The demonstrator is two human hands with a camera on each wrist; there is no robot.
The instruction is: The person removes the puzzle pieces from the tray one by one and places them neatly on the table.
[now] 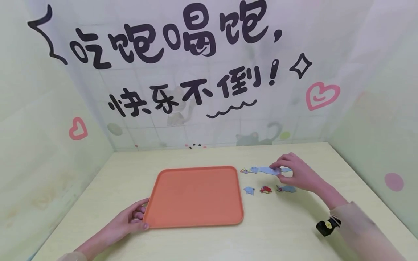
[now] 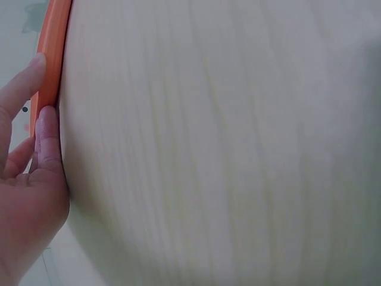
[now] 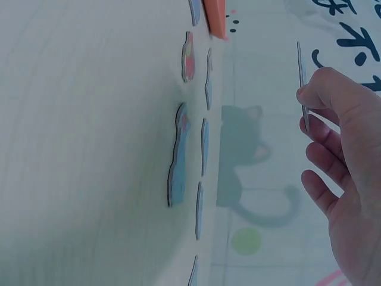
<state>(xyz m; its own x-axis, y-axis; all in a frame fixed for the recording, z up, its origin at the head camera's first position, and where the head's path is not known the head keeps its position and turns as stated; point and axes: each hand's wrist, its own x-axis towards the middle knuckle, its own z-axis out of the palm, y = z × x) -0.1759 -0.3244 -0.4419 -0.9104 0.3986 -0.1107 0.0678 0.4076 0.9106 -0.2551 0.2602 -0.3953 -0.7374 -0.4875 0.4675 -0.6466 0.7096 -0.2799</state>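
An orange tray [image 1: 196, 197] lies on the table. My left hand [image 1: 128, 221] grips its near left corner, thumb on the rim and fingers against the side; the tray's edge [image 2: 55, 53] appears in the left wrist view. Raised over the back row of pieces, my right hand [image 1: 295, 173] pinches a thin, flat cut-out piece [image 3: 302, 83] between thumb and forefinger. It is seen edge-on in the right wrist view, so its picture is hidden. Below that hand lie a blue-grey piece [image 1: 286, 188], a red piece [image 1: 266, 189] and a light-blue star-like piece [image 1: 249, 190].
Several light-blue flat pieces [image 1: 262, 169] form a back row right of the tray, partly covered by my right hand. A small multicoloured piece [image 1: 244, 170] lies at that row's left end. Printed walls [image 1: 209, 127] enclose the table [image 1: 271, 235] behind and at both sides.
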